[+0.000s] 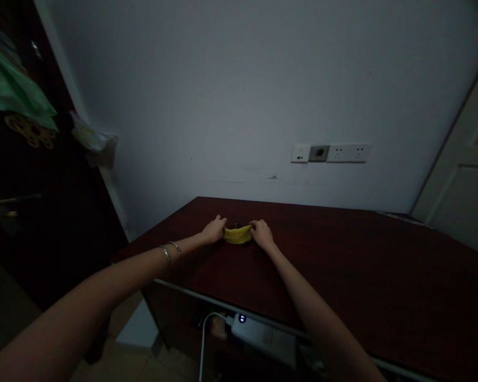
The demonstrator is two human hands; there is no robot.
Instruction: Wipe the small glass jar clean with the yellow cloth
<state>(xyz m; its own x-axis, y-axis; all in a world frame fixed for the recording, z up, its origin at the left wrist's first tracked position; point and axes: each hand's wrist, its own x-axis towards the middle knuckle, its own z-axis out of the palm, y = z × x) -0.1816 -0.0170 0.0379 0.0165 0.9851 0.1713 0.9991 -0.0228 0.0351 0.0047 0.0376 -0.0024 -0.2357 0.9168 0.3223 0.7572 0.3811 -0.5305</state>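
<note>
On the dark red desk, a yellow curved piece that looks like cloth spans the gap between my two hands. My left hand has its fingers closed on the left end. At the opposite end, the fingers of my right hand pinch the yellow piece. A small dark object shows just behind it, partly hidden, and I cannot make out what it is. Two bracelets circle my left wrist.
Below the desk top, a white power bank-like device with a lit display has a white cable plugged in. Wall sockets sit above the desk. A dark door with hanging cloth is at the left, a pale door at the right.
</note>
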